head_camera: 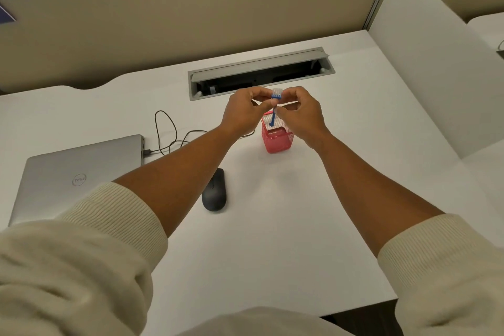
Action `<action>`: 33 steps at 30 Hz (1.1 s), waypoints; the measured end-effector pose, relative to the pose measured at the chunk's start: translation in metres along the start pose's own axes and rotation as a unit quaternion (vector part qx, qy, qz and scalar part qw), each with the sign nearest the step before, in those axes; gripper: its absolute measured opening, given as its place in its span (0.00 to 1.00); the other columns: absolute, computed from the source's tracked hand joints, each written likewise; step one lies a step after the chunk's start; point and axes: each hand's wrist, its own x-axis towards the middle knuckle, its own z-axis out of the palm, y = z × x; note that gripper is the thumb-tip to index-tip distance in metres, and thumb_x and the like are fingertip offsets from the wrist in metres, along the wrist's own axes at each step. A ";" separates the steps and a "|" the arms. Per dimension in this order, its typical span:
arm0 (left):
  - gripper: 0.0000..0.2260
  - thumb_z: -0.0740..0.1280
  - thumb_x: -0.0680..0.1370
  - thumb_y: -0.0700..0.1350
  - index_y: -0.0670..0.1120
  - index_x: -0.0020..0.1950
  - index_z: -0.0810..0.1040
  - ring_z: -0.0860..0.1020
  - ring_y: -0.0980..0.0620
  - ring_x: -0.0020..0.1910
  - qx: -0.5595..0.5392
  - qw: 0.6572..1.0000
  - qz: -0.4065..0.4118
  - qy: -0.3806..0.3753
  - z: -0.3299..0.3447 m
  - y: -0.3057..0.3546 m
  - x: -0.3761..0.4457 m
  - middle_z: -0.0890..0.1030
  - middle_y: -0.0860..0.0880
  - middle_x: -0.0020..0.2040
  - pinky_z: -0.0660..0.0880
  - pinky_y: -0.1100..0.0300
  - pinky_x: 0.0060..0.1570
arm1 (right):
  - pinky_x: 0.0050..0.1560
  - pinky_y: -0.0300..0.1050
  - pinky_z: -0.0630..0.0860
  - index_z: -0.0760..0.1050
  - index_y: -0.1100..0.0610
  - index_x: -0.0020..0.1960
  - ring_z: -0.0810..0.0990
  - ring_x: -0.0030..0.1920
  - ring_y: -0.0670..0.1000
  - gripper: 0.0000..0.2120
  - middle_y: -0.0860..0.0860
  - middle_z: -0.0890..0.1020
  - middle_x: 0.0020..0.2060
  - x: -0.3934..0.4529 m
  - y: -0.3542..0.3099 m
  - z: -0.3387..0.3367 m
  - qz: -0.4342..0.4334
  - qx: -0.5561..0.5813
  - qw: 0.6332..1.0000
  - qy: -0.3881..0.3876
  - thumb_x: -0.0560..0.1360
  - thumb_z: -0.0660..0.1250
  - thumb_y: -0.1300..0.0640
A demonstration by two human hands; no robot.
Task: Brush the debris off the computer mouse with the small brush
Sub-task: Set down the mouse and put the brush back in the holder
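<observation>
Fingers of both hands curl in on the small brush [276,93]: left hand [242,112] pinches it from the 9 o'clock side, right hand [300,114] from the 3 o'clock side. Brush held up in the air, above the red mesh cup [278,140], toward 12 o'clock of the desk [272,240].

Brush: blue body, pale bristle block or cap at the top (too small to tell which), thin blue cord with a frayed tassel end hanging down between the hands.

Computer mouse [214,190]: black, smooth, low oval, lying flat on the desk at about 7 o'clock from the hands and well apart from them. Left forearm crosses just beside it. No debris can be made out on it from this view.

Step in hand, as judged: readying the brush, perhaps uncapping or orienting it. To do it well:
- settle the grip into one hand, bristles pointing down and free
- keep the hanging cord clear of the bristles
- free the other hand to steady the mouse, which looks light and apt to slide
- sweep outward, away from the closed laptop [79,174] at 9 o'clock and its cable [166,133].
</observation>
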 end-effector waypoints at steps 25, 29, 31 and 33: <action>0.13 0.70 0.80 0.47 0.53 0.64 0.80 0.73 0.56 0.52 0.121 0.993 0.016 0.002 0.017 -0.030 -0.002 0.81 0.53 0.59 0.67 0.68 0.46 | 0.55 0.46 0.78 0.83 0.59 0.57 0.82 0.54 0.55 0.10 0.55 0.85 0.55 0.018 0.026 0.000 -0.045 -0.200 0.977 -0.065 0.79 0.70 0.56; 0.11 0.69 0.81 0.45 0.52 0.63 0.80 0.74 0.55 0.53 0.111 0.993 0.015 0.019 0.017 -0.034 -0.003 0.80 0.52 0.59 0.70 0.65 0.49 | 0.56 0.49 0.80 0.83 0.57 0.58 0.82 0.55 0.56 0.10 0.55 0.85 0.56 0.023 0.027 0.005 -0.042 -0.239 0.966 -0.088 0.79 0.69 0.57; 0.11 0.68 0.81 0.45 0.53 0.63 0.80 0.75 0.53 0.55 0.116 0.993 0.015 0.018 0.018 -0.035 -0.004 0.80 0.52 0.59 0.72 0.62 0.51 | 0.58 0.50 0.80 0.83 0.57 0.58 0.82 0.56 0.56 0.10 0.55 0.85 0.57 0.026 0.027 0.007 -0.045 -0.255 0.961 -0.094 0.79 0.68 0.57; 0.12 0.68 0.81 0.45 0.53 0.63 0.79 0.75 0.52 0.56 0.123 0.992 0.016 0.014 0.019 -0.035 -0.004 0.80 0.52 0.59 0.72 0.61 0.52 | 0.58 0.50 0.79 0.83 0.56 0.60 0.81 0.57 0.56 0.11 0.55 0.84 0.58 0.029 0.026 0.010 -0.051 -0.265 0.958 -0.094 0.79 0.68 0.57</action>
